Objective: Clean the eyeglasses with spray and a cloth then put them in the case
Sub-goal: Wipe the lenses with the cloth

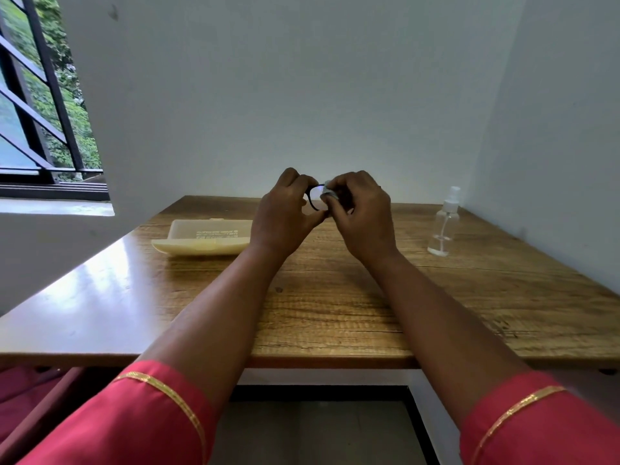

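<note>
Black-framed eyeglasses (312,196) are held up above the far middle of the wooden table (335,307). My left hand (285,213) grips the frame from the left. My right hand (362,213) pinches a small pale cloth (328,193) against one lens; most of the cloth and the glasses is hidden by my fingers. A cream eyeglass case (204,238) lies open on the table to the left of my hands. A clear spray bottle (444,223) with a white nozzle stands upright at the far right.
White walls close off the table at the back and on the right. A barred window (40,105) is at the far left. My red sleeves with gold trim (157,414) hang over the table's near edge.
</note>
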